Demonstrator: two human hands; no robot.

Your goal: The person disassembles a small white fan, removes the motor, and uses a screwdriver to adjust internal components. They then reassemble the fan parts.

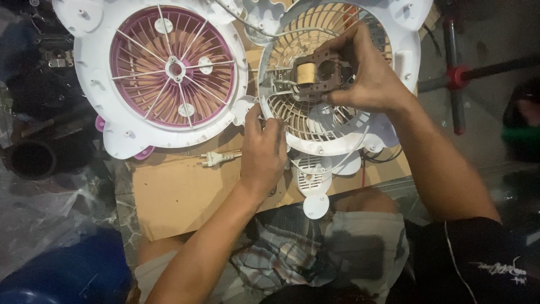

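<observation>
Copper-wound motor [315, 76] sat clamped in your right hand [365, 79] over the white grille [315, 121]; your left hand [263, 151] pinched the grille's rim above the cardboard [180, 197].

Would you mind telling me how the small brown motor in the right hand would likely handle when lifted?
The motor looks dense for its size: metal frame, copper coil. It is probably rigid, and the right hand grips it firmly. Its white wires seem to trail off, so it may tug.
</observation>
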